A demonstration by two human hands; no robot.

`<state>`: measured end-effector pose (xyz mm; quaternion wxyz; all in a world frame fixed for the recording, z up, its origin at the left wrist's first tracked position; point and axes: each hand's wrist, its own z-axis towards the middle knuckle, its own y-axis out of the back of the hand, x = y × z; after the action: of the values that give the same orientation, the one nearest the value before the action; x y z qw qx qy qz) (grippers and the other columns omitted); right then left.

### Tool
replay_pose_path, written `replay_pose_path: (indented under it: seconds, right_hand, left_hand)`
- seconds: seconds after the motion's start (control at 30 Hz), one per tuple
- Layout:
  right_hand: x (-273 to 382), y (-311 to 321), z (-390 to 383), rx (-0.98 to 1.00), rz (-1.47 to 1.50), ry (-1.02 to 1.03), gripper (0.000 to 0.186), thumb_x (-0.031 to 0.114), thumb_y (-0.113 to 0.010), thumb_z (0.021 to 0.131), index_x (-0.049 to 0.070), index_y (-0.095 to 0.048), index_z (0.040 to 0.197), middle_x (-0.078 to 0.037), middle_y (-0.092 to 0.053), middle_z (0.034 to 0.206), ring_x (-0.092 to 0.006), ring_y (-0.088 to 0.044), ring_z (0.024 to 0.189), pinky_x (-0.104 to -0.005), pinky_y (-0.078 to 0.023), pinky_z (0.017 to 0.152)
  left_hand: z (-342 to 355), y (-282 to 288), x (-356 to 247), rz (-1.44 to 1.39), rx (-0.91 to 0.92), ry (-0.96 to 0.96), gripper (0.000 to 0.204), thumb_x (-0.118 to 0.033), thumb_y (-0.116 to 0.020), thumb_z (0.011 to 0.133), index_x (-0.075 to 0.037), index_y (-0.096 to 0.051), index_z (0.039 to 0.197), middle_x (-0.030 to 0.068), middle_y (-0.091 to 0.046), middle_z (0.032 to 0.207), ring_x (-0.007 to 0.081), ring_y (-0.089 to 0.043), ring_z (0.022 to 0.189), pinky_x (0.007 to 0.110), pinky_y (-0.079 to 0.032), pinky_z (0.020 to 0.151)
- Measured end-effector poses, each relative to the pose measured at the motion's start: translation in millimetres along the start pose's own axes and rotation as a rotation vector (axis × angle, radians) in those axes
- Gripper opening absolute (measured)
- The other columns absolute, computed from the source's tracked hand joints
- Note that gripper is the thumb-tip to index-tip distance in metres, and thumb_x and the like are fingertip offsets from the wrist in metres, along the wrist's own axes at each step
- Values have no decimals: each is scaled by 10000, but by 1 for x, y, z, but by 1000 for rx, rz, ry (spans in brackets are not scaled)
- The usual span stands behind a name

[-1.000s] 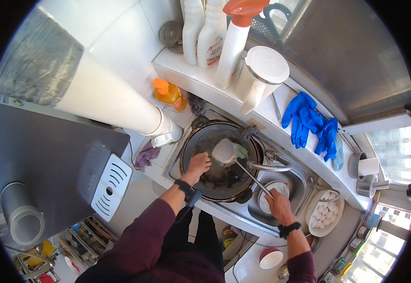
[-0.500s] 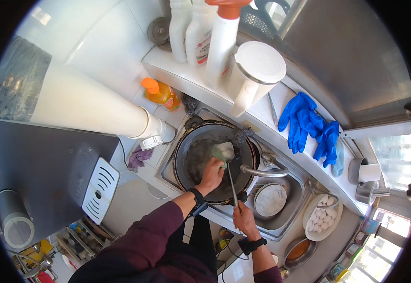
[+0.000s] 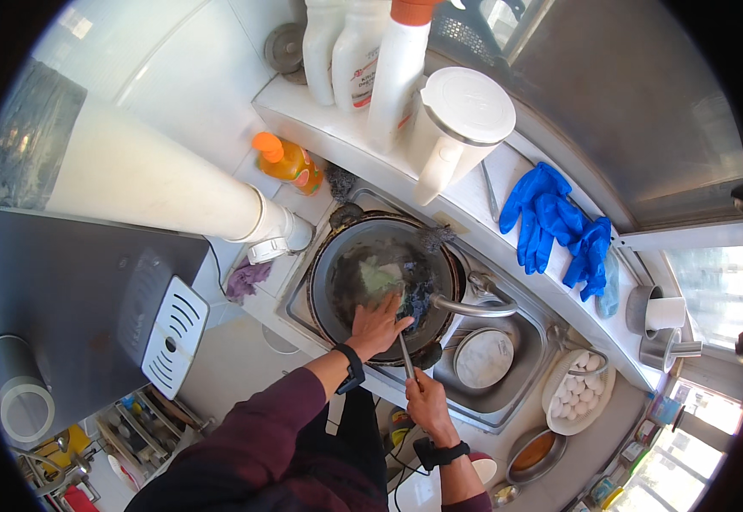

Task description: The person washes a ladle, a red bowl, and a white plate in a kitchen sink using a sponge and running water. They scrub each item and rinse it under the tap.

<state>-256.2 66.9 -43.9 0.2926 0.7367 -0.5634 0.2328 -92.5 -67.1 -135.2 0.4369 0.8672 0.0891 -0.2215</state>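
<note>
A large dark wok [image 3: 324, 286] with cloudy water in it rests on the left sink basin. Over its near side my left hand [image 3: 376, 328] is flat with fingers stretched out. A pale green cloth [image 3: 379, 275] lies in the water just past the fingertips. My right hand [image 3: 428, 401] is closed round the handle of a long metal wok spatula [image 3: 407, 357], which slants into the wok beside my left hand. The spatula's head is under the water and hard to make out.
A curved faucet [image 3: 478, 311] reaches over the wok's right side. Stacked plates [image 3: 484, 358] stand in the right basin. Eggs fill a white basket [image 3: 600, 401], with a metal bowl [image 3: 536, 455] nearby. Blue gloves [image 3: 550, 218], spray bottles and a white jug [image 3: 465, 111] line the ledge.
The spatula's head has gone down from above the water into it. My left hand has opened off the green cloth, which now spreads in the water. My right hand has shifted slightly left.
</note>
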Motion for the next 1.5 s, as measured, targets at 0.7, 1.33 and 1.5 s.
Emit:
replay_pose_path:
  seconds: [0.7, 1.33, 1.5]
  right_hand:
    - [25, -7, -20, 52, 132, -91, 316, 153, -561, 1078, -58, -613, 1309, -2, -537, 713, -78, -463, 568, -290, -401, 514]
    - [14, 7, -36, -222, -360, 179, 419, 94, -587, 1020, -1, -493, 1417, -271, -689, 847, -397, -693, 621, -489, -554, 613]
    - [12, 0, -31, -237, -528, 222, 461, 149, -611, 1014, 25, -535, 1452, -279, -711, 929, -459, -694, 752, -518, -550, 671]
  left_hand:
    - [21, -37, 45, -79, -131, -278, 787, -521, -475, 1089, 124, -384, 1530, 326, -367, 1607, 471, -299, 1528, 511, -240, 1269]
    - [65, -20, 71, -1052, -335, 43, 258, -339, -445, 1158, -98, -462, 1067, 23, -399, 882, 142, -403, 798, 396, -461, 806]
    - [47, -32, 37, -739, -278, -53, 407, -426, -395, 1152, -51, -536, 1228, 232, -594, 1083, 460, -595, 951, 531, -479, 893]
